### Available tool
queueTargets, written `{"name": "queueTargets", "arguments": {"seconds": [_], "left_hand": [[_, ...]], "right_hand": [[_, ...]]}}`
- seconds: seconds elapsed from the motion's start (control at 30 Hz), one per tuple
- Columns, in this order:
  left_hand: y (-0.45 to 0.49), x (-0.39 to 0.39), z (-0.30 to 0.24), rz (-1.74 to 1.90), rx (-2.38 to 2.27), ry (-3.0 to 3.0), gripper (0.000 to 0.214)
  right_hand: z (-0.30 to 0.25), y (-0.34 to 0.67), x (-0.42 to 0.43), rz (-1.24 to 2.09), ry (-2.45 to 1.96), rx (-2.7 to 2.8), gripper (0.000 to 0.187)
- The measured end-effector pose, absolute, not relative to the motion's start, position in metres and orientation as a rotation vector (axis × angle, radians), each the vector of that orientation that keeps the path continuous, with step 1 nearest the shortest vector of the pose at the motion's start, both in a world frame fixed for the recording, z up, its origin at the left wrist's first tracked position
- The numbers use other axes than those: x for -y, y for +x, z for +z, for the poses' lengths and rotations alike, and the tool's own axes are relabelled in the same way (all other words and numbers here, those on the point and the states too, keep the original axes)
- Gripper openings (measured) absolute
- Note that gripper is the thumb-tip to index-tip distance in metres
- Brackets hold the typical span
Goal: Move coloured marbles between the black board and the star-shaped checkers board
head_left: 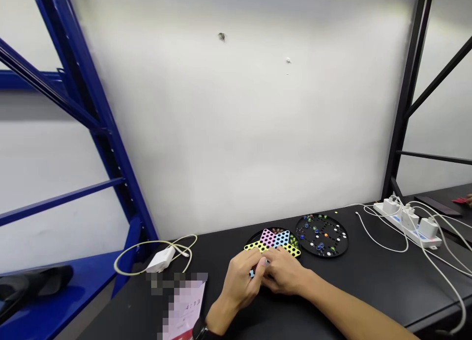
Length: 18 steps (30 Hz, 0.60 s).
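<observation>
A star-shaped Chinese checkers board (pixel 268 237) with round holes shows yellow, pink and light blue points. It lies over a round black tray (pixel 249 236) holding small marbles (pixel 294 240). My left hand (pixel 243 276) is closed at the board's near left side, thumb bent in toward the other hand. Against it, my right hand (pixel 285 271) curls its fingers over the near right part. A bit of light blue shows between the hands. Both hands cover the near half of the board, so the exact fingertip contact is hidden.
A second round black tray (pixel 343 246) with scattered marbles and white spots stands to the right. Farther right is a power strip (pixel 429 239) with chargers and loose white cables. At left are a white adapter (pixel 161 259) with its cable and a lit phone (pixel 186 308). A wall rises behind the table.
</observation>
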<state>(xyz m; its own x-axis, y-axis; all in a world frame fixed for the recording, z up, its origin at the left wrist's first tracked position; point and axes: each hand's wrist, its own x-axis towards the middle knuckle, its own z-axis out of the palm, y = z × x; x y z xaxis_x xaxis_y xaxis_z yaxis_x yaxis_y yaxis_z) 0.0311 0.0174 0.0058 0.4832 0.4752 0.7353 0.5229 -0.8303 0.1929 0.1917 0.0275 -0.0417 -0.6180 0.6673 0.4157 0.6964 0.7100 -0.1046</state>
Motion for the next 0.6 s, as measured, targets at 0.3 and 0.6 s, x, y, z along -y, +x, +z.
{"name": "queueTargets", "arguments": {"seconds": [0.3, 0.6], "left_hand": [[0.030, -0.019, 0.006, -1.271, 0.913, -2.646, 0.039], [0.030, -0.021, 0.004, -1.171, 1.004, -2.742, 0.039]], "right_hand": [[-0.038, 0.183, -0.018, -0.048, -0.991, 2.537, 0.023], [-0.033, 0.207, -0.031, 0.179, -1.083, 2.328, 0.025]]}}
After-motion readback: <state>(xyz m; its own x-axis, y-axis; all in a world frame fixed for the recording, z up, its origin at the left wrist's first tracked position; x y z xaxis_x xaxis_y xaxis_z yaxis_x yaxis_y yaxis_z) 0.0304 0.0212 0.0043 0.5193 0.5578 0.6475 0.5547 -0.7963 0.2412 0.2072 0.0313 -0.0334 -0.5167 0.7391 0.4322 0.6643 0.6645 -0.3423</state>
